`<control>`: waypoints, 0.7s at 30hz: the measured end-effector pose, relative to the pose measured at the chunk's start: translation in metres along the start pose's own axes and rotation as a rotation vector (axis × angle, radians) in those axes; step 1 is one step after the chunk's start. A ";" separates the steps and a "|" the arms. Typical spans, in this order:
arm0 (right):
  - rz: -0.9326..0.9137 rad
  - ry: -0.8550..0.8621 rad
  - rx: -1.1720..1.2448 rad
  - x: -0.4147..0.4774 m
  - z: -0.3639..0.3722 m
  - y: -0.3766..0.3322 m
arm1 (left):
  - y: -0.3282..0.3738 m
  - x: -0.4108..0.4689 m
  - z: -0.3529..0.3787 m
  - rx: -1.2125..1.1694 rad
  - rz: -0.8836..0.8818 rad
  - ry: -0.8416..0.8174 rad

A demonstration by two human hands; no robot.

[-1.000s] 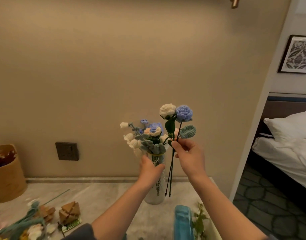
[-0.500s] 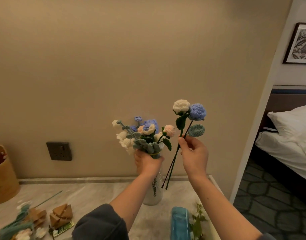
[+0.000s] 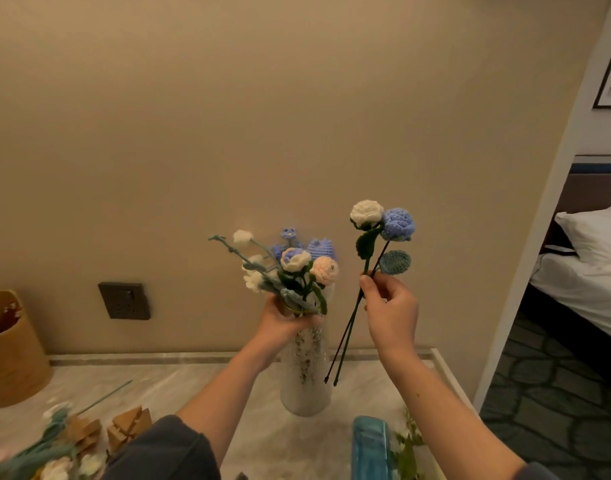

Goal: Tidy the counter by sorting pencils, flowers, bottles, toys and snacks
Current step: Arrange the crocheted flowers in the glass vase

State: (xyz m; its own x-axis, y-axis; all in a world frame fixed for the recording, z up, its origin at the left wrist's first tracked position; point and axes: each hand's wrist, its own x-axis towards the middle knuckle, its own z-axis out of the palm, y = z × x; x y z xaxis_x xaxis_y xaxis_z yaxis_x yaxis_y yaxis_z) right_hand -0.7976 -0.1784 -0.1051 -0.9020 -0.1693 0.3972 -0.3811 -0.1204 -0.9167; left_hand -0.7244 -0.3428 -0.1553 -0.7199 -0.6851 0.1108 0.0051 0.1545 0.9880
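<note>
A white vase (image 3: pixel 305 386) stands on the marble counter (image 3: pixel 207 382) near the wall. It holds a bunch of crocheted flowers (image 3: pixel 293 263) in white, blue and peach. My left hand (image 3: pixel 283 320) is closed around the bunch's stems at the vase mouth. To the right of the vase, my right hand (image 3: pixel 388 306) pinches two crocheted flower stems (image 3: pixel 383 223), one white bloom and one blue, held upright in the air with their stem ends hanging beside the vase.
A tan round container (image 3: pixel 9 355) sits at the far left. More crocheted flowers (image 3: pixel 44 455) and wooden puzzle toys (image 3: pixel 127 427) lie at the lower left. A blue object (image 3: pixel 371 448) and a green sprig (image 3: pixel 408 448) are at the bottom. The counter's right edge (image 3: pixel 449 375) borders a doorway.
My right hand has carried the two stems rightward, away from the bunch. My left hand has slid up the vase to the bunch's stems at the mouth, and the flowers lean left.
</note>
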 end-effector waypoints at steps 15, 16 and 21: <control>0.014 -0.059 -0.017 -0.003 0.006 0.003 | 0.003 -0.022 0.001 0.015 0.028 0.009; 0.014 -0.057 -0.021 -0.003 0.004 0.004 | 0.002 -0.021 -0.003 0.010 0.018 -0.039; 0.009 -0.048 -0.023 -0.005 -0.002 0.006 | 0.004 -0.024 -0.012 0.059 -0.041 -0.349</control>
State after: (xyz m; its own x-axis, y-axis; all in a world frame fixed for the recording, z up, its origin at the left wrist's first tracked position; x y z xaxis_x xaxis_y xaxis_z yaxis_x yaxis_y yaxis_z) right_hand -0.7957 -0.1766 -0.1121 -0.8947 -0.2173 0.3902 -0.3781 -0.0967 -0.9207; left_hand -0.6988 -0.3348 -0.1529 -0.9126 -0.4085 0.0173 -0.0618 0.1795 0.9818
